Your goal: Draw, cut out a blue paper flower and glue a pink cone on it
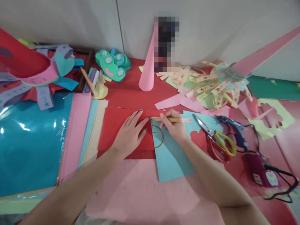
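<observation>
While the pen [173, 119] is pinched by right fingers [172, 114], likely flimsy red paper [110, 131] is pinned, best edgewise, under flat left fingers [135, 118].

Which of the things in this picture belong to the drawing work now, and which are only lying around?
In the work:
- orange-brown pen, held in the right hand
- light blue sheet, marked with a curve
- red sheet, under the left hand

Apparently just lying about:
- scissors
- glue gun
- green frog cutouts
</observation>
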Demonstrator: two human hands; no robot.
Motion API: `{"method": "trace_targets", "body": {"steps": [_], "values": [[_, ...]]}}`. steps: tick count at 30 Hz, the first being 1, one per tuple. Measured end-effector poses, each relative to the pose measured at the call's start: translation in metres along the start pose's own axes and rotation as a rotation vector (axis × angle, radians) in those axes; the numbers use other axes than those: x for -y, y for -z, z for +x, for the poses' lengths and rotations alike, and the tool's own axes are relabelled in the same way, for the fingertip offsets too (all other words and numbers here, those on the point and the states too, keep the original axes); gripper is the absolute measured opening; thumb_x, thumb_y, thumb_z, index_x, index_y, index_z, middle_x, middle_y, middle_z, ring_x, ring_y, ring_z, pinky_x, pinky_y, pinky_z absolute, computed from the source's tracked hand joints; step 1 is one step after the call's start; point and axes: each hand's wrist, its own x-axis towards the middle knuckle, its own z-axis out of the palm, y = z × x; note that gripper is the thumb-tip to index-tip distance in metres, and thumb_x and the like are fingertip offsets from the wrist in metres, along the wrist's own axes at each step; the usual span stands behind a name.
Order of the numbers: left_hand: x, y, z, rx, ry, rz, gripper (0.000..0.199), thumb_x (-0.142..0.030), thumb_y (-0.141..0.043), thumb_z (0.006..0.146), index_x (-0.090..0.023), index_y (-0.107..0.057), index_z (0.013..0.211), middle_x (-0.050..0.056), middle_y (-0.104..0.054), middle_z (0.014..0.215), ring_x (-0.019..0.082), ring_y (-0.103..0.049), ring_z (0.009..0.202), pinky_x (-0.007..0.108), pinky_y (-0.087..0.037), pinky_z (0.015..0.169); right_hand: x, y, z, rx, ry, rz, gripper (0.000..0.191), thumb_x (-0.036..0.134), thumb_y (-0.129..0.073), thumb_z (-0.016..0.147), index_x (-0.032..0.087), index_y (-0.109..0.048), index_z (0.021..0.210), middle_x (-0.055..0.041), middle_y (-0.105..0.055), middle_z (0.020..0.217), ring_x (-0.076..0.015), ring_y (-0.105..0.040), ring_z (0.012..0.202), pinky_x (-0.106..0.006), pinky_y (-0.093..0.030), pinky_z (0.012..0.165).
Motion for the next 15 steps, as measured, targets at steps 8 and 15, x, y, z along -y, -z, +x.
{"method": "trace_targets", "body": {"steps": [8, 15], "values": [[-0.0006, 0.001, 0.0005, -0.04, 0.008, -0.044, 0.036, -0.02, -0.04, 0.092, -0.021, -0.05, 0.127, 0.012, -0.039, 0.146, 0.029, -0.034, 0.137, 0.052, -0.039, 0.106, 0.0003, -0.0001, -0.0003, -0.006, -0.013, -0.011, 0.033, 0.047, -0.058, 0.082, 0.023, -0.044, 0.064, 0.0047, -0.057, 0.047, -0.0108, -0.054, 0.043, -0.025, -0.043, 0.05], [0.001, 0.0011, 0.0002, -0.066, -0.097, -0.045, 0.033, -0.018, -0.043, 0.091, -0.02, -0.058, 0.12, 0.015, -0.038, 0.145, 0.03, -0.034, 0.137, 0.054, -0.034, 0.109, -0.001, -0.0008, -0.0004, -0.006, 0.009, -0.027, 0.03, 0.043, -0.059, 0.083, 0.022, -0.047, 0.065, 0.0035, -0.059, 0.05, -0.0112, -0.054, 0.047, -0.025, -0.043, 0.055]]}}
